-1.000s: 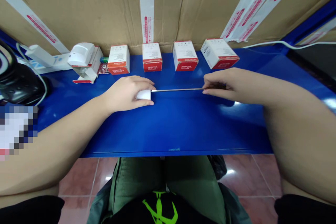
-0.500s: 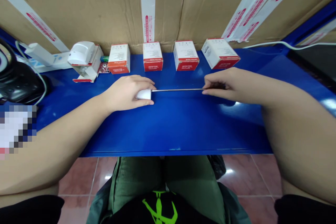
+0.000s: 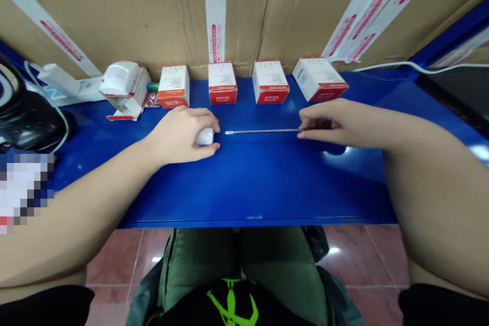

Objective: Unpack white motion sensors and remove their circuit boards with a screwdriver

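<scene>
Fingers of the left hand (image 3: 182,133) clasp a white block (image 3: 205,137) between them, apart from the rod (image 3: 263,131) the right hand (image 3: 333,121) pinches, with what is finished or remaining hidden under the grip.

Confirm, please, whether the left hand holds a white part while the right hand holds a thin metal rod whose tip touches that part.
Not quite: the tip of the thin metal rod in the right hand is apart from the white part in the left hand; the head view shows a gap between them.

boxes (image 3: 222,92) stand on the table (image 3: 252,183) behind the rod (image 3: 263,131).
</scene>
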`<action>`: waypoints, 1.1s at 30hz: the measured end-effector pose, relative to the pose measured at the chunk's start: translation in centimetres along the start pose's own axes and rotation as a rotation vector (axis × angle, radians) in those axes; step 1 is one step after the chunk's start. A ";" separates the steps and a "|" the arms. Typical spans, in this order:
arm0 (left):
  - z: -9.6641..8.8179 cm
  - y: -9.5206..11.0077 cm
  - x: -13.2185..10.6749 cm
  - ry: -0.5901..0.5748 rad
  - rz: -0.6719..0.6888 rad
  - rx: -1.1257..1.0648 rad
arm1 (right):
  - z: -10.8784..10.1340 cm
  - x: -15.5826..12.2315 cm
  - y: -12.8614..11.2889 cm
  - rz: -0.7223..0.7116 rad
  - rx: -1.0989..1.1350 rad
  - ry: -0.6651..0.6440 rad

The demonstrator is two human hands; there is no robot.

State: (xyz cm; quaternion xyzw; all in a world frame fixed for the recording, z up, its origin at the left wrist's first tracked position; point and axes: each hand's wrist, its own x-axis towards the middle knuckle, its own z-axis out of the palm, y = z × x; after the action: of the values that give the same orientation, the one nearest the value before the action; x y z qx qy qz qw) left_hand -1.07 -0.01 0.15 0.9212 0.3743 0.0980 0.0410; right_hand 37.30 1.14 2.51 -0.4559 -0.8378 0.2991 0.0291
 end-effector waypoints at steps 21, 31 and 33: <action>1.0 0.1 0.3 0.067 0.022 -0.101 | 1.3 1.2 -0.3 0.008 0.015 0.021; 1.0 -0.1 0.2 0.077 0.039 -0.093 | 0.9 0.9 0.1 0.004 -0.025 -0.007; 1.1 -0.1 0.2 0.079 0.041 -0.089 | 0.9 0.8 -0.1 -0.014 -0.036 0.021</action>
State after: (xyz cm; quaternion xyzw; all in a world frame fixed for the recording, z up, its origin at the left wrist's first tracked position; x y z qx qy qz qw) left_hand -0.77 0.17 -0.86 0.9214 0.3519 0.1515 0.0652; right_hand 36.48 1.27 1.63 -0.4537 -0.8457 0.2791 0.0316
